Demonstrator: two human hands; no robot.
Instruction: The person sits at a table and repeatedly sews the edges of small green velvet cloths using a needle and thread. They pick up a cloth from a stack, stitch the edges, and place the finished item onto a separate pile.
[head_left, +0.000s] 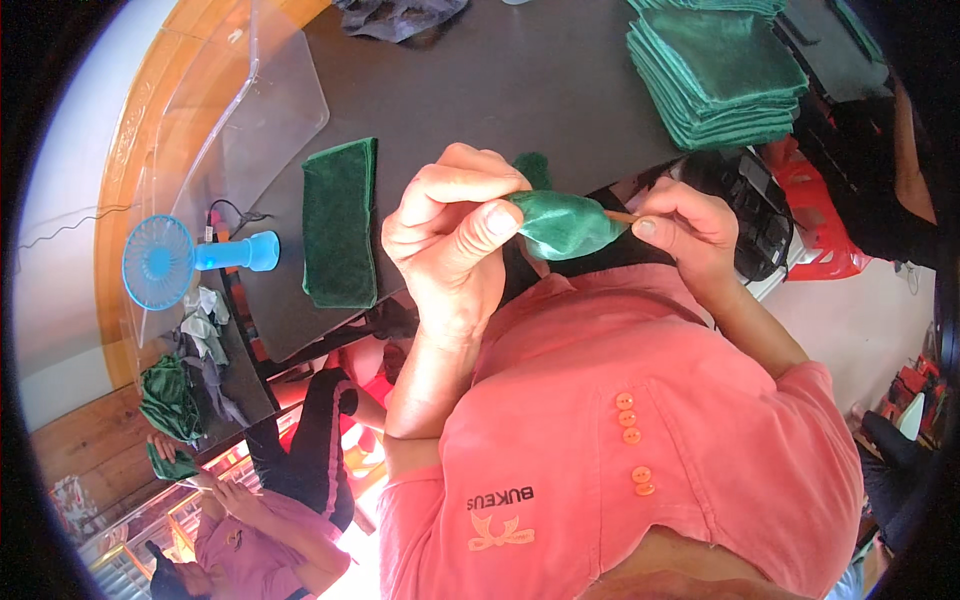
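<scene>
In front of my chest is a small green velvet pouch (572, 226), bunched and rounded out. My left hand (450, 235) pinches one end of it between thumb and curled fingers. From its other end sticks out a thin brown stick (621, 217), and my right hand (690, 232) grips that between thumb and forefinger. How far the stick reaches inside the cloth is hidden. Behind the pouch, a bit of dark green cloth (532, 170) shows on the table. Left of my left hand lies a flat stack of green velvet pieces (340, 223).
On the dark table (480, 90) stand tall piles of green velvet pieces (715, 75) at far right. A blue fan (160, 262) and a clear plastic panel (290, 95) are at left. A black machine (750, 215) sits at right. Lower left, a co-worker (265, 525) handles green cloth.
</scene>
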